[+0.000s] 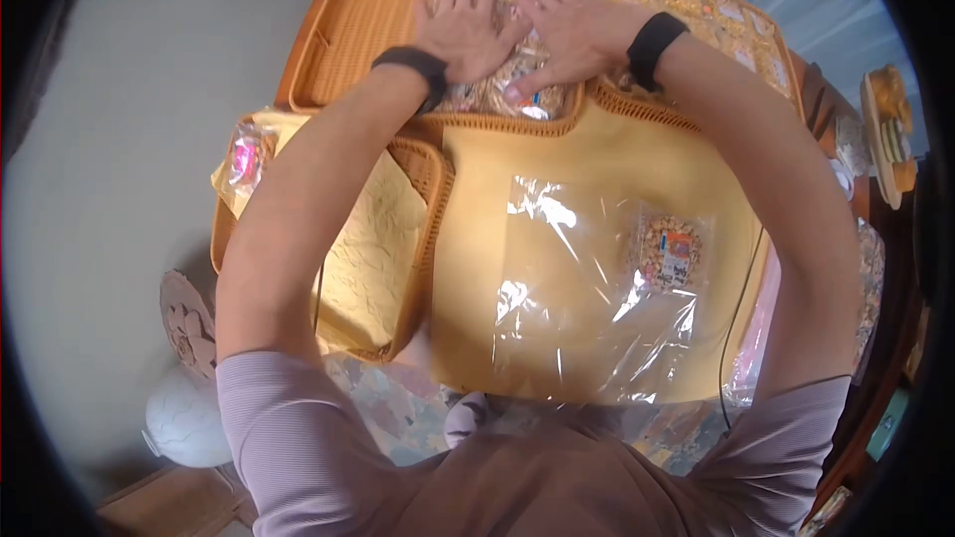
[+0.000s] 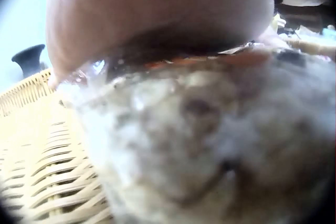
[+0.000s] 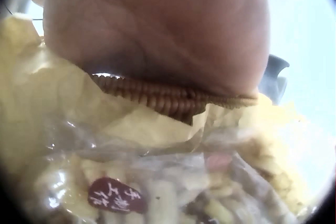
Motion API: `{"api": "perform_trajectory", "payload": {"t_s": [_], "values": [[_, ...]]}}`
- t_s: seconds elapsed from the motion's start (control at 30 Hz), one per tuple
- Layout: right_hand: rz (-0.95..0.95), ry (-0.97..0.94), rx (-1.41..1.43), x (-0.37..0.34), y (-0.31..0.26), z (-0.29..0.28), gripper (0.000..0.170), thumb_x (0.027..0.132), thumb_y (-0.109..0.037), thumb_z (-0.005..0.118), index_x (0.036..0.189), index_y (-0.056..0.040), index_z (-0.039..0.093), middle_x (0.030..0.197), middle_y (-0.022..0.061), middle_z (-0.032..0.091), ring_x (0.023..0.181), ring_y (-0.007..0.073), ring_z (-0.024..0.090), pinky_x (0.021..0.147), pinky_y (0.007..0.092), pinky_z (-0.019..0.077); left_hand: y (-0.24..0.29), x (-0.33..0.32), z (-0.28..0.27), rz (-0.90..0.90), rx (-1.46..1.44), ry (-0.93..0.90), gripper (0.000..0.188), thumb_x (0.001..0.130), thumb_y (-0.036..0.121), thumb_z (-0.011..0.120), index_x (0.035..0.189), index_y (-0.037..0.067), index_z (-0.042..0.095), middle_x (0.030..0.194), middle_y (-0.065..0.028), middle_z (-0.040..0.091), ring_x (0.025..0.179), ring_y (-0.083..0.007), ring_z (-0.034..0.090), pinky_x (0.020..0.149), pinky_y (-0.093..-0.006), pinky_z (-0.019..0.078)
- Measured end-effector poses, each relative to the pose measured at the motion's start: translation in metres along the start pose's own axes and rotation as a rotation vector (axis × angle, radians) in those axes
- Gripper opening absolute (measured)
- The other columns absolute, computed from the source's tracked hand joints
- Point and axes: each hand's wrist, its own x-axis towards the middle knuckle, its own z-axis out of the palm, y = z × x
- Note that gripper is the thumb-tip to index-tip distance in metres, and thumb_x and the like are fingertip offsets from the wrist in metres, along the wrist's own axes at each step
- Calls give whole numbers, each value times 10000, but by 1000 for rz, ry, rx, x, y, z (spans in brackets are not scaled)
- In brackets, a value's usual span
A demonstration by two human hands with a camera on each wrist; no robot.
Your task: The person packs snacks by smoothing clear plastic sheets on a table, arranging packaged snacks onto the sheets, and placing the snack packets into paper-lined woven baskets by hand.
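Observation:
In the head view both hands lie flat on clear bags of mixed snacks in the right half of a wicker tray. The left hand has its fingers straight, pointing away. Beside it, the right hand is spread, its thumb toward the near bags. The left wrist view shows the left palm against a bag, close to the woven tray. In the right wrist view the right palm is above a wicker rim, with a labelled bag nearer the camera.
A second basket with packets stands at the right. At the left is a paper-lined basket with a small packet. On the yellow sheet lie clear film and a nut packet. A dark cord runs at the right.

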Motion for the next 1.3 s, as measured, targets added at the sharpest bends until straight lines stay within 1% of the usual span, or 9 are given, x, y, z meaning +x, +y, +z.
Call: {"api": "perform_trajectory", "payload": {"t_s": [0.33, 0.53, 0.63, 0.7, 0.9, 1.0, 1.1, 1.2, 1.3], "values": [[31, 94, 18, 9, 4, 1, 1421, 749, -955, 502, 1586, 134, 140, 1676, 320, 136, 1585, 405, 102, 1289, 515, 78, 5, 12, -17, -112, -23, -191, 949, 983, 690, 364, 1665, 84, 104, 1732, -204, 18, 1603, -365, -45, 1253, -619, 113], [-26, 57, -40, 7, 4, -19, 1414, 746, -952, 508, 1594, 119, 139, 1685, 297, 138, 1589, 384, 104, 1289, 518, 76, -5, 21, 3, -98, -95, -109, 945, 970, 694, 345, 1661, 84, 138, 1737, -173, 50, 1605, -354, 25, 1221, -668, 132], [-6, 163, 77, 16, 4, 2, 1423, 736, -957, 512, 1599, 109, 134, 1692, 286, 128, 1592, 375, 90, 1288, 526, 69, 4, 10, 1, -138, -114, -205, 914, 983, 676, 328, 1664, 100, 132, 1739, -165, 42, 1607, -346, -1, 1219, -686, 102], [-25, 48, 85, 15, 7, -11, 1428, 728, -961, 515, 1600, 105, 135, 1693, 286, 119, 1592, 381, 76, 1290, 528, 60, 8, 17, -23, -178, -119, -263, 888, 996, 663, 314, 1671, 122, 113, 1743, -153, 27, 1610, -327, -39, 1235, -667, 68], [3, 22, 44, 3, 18, -16, 1469, 694, -995, 497, 1602, 102, 135, 1690, 298, 102, 1590, 398, 67, 1289, 534, 54, -8, -5, -63, -40, -42, -220, 967, 967, 733, 355, 1672, 118, 109, 1733, -192, 27, 1604, -341, -64, 1254, -628, 57], [3, 55, 74, 2, 21, -2, 1493, 671, -1007, 499, 1601, 104, 139, 1689, 299, 107, 1589, 393, 84, 1286, 550, 53, -6, -5, -34, 42, 85, -175, 1052, 934, 797, 357, 1671, 98, 84, 1735, -195, 15, 1605, -355, -52, 1250, -625, 52], [-11, 32, 26, 2, 23, -17, 1495, 670, -1014, 487, 1597, 109, 149, 1679, 309, 135, 1587, 392, 103, 1287, 545, 45, -1, -2, -39, -63, -28, -347, 1089, 917, 810, 370, 1670, 87, 62, 1736, -194, -27, 1601, -370, -73, 1226, -668, 63], [-10, -18, 56, 6, 22, -5, 1475, 664, -992, 537, 1598, 94, 182, 1672, 304, 179, 1583, 390, 133, 1282, 554, 74, 19, 1, -41, -142, -83, -360, 1112, 905, 821, 387, 1672, 111, 9, 1734, -184, -81, 1594, -367, -124, 1242, -635, 25], [-8, 147, 96, 4, 29, -24, 1436, 667, -952, 599, 1601, 70, 215, 1670, 290, 213, 1579, 391, 157, 1275, 563, 98, 36, 11, -28, -285, -57, -304, 1125, 893, 807, 424, 1672, 106, 14, 1734, -181, -94, 1593, -371, -134, 1242, -629, 31]]}}
